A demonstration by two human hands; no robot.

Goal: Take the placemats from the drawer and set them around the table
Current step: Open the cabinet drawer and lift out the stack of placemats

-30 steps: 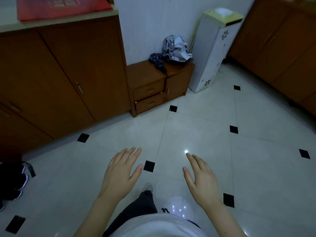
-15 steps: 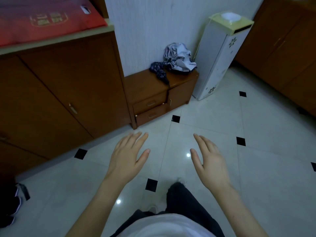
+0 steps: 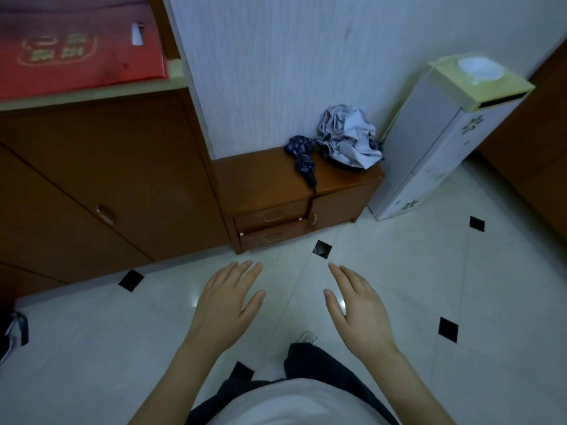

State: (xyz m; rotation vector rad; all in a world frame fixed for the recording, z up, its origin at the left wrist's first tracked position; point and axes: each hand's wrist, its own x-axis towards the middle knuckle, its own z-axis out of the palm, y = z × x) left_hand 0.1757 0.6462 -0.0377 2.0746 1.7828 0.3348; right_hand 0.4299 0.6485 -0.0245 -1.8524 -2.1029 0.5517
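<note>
Presently: left hand (image 3: 225, 305) and right hand (image 3: 357, 305), palms down, fingers straight and apart, holding nothing, above tiled floor (image 3: 429, 286) near low drawer cabinet (image 3: 276, 222).

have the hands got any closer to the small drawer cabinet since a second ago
Yes. Both the left hand and the right hand now sit nearer the small drawer cabinet, with less floor between fingertips and its lower drawer.
</note>
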